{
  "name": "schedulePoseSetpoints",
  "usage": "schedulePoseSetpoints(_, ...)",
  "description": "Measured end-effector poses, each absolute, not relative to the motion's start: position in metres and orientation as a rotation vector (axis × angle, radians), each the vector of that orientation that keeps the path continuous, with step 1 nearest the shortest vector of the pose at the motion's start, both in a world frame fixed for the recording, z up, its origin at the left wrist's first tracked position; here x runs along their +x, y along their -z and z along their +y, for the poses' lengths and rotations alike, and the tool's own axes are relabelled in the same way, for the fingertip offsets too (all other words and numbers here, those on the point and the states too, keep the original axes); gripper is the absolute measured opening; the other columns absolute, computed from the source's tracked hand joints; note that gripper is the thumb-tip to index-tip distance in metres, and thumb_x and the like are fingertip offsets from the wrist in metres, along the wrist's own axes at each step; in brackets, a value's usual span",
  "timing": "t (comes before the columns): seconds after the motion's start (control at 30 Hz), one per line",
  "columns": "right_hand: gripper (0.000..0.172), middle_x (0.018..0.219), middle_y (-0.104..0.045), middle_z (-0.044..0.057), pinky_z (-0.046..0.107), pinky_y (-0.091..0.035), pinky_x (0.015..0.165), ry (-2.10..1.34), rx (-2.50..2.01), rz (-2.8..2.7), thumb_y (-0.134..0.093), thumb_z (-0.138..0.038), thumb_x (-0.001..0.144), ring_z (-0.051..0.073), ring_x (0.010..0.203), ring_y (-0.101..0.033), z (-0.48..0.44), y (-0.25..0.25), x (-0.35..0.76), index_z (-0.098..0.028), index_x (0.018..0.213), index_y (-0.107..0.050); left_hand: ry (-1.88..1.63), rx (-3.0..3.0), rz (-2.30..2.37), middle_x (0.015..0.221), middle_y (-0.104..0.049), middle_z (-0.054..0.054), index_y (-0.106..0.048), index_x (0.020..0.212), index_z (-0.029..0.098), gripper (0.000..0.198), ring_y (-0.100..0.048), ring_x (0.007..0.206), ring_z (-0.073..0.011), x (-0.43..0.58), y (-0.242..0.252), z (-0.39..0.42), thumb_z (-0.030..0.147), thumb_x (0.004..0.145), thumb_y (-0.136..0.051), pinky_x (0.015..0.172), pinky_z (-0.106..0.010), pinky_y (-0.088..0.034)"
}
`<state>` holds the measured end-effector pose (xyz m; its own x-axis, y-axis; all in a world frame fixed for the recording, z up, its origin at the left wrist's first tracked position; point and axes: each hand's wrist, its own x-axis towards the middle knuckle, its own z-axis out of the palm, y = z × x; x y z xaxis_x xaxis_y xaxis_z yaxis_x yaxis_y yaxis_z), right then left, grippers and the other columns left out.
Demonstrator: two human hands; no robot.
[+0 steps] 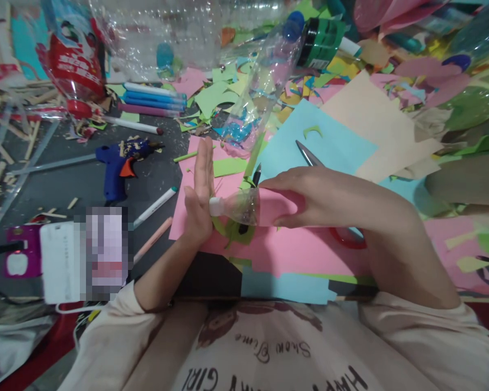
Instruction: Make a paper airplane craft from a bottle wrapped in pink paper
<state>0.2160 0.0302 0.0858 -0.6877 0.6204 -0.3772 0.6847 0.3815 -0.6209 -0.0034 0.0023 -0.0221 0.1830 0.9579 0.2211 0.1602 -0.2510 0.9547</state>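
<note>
A small clear plastic bottle [248, 206] with a white cap lies sideways above the pink paper, pink round its body. My right hand [309, 195] is wrapped around that pink part. At the cap end my left hand [201, 201] is held upright, fingers stretched out and together, its palm against or very close to the cap. Under both hands spread pink paper sheets [309, 255] with green cut pieces. Scissors [307, 155] lie partly hidden beneath my right hand, one red handle showing by the wrist. A black pen tip [256, 175] points up behind the bottle.
A blue glue gun [116, 163] rests on the left, with wooden sticks around it. Markers [155, 100] lie behind. Plastic bottles [264, 81] and colored paper scraps [215, 103] crowd the back. A power bank [61, 260] with cables sits at the front left.
</note>
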Motion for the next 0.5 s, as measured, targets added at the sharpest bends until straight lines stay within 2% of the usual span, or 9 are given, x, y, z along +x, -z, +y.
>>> schedulePoseSetpoints(0.13,0.023,0.089,-0.074,0.003,0.028,-0.038,0.064,1.214,1.196,2.541,-0.061,-0.032,0.083,0.021,0.076,-0.064,0.03,-0.086,0.217,-0.024,0.102,-0.07,-1.14,1.546,1.044,0.164,-0.022,0.009,-0.026,0.152,0.043,0.075,-0.009,0.155,-0.0235,-0.002,0.019,0.003,0.077,0.088,-0.005,0.128,-0.046,-0.018)
schedulePoseSetpoints(0.33,0.028,0.087,-0.073,0.003,0.029,-0.039,0.063,1.192,1.354,2.492,-0.061,-0.036,0.082,0.02,0.073,-0.063,0.035,-0.093,0.226,-0.022,0.104,-0.071,-1.33,1.307,0.835,0.157,-0.036,0.015,-0.044,0.142,0.048,0.063,-0.016,0.154,-0.0184,-0.004,0.017,0.012,0.073,0.093,-0.013,0.129,-0.039,-0.014)
schedulePoseSetpoints(0.43,0.035,0.092,-0.074,0.005,0.03,-0.041,0.064,1.049,1.506,2.545,-0.063,-0.038,0.079,0.023,0.075,-0.064,0.037,-0.09,0.235,-0.023,0.11,-0.07,-1.25,1.324,0.823,0.159,-0.033,0.014,-0.04,0.145,0.046,0.061,-0.015,0.154,-0.0195,-0.002,0.022,0.007,0.071,0.094,-0.017,0.13,-0.042,-0.01)
schedulePoseSetpoints(0.5,0.042,0.1,-0.075,0.005,0.031,-0.043,0.066,1.003,1.557,2.582,-0.063,-0.039,0.079,0.024,0.08,-0.066,0.038,-0.086,0.239,-0.024,0.118,-0.068,-1.164,1.393,0.882,0.159,-0.036,0.009,-0.035,0.149,0.043,0.07,-0.019,0.153,-0.0228,0.0,0.025,0.003,0.077,0.09,-0.018,0.129,-0.046,-0.013)
